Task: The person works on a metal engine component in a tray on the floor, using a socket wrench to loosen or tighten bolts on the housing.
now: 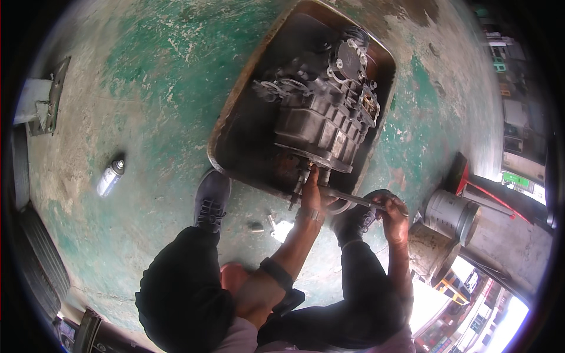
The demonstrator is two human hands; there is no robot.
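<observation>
A grey metal gearbox (321,126) with ribbed casing lies in a rusty-rimmed metal tray (238,97) on the floor in front of me. My left hand (312,194) is at the casing's near end, closed around parts by a short shaft, with one digit stretched up toward the casing. What its fingers grip is hidden. My right hand (394,213) is closed on the long handle of a metal wrench (359,200). The wrench runs leftward from that hand to the left hand, across the tray's near edge. Its far end is hidden beside the left hand.
A spray can (110,178) lies on the worn green floor at left. Small metal parts (273,226) lie between my shoes. To the right stand a metal bucket (450,216) and a stained drum (432,252). Tires (44,259) line the left edge.
</observation>
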